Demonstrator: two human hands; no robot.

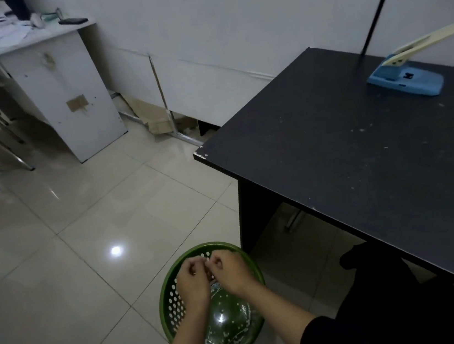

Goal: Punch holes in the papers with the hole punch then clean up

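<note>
1. The green basket [169, 303] sat on the floor tiles, white paper bits lying in its bottom. Its walls were full of holes, so I judged that fine scraps might sift out if it got lifted or tipped.
2. The left hand [191, 281] hung over the basket, its grip curled nearly closed. Whether it pinched any scraps I could not tell. Anything let go near the rim might land on the floor.
3. The right hand [227, 272] was touching the left one, fingers also bent in; what it held, if anything, was hidden. Rubbing the hands together might scatter bits wide of the basket.
4. The black bench [362, 154] carried white specks, so cleanup looked unfinished to me.
5. The blue hole punch [407, 84] stood far back on the bench, lever raised, well apart from both hands. No papers showed beside it. Moving it carelessly might spill more chads.
</note>
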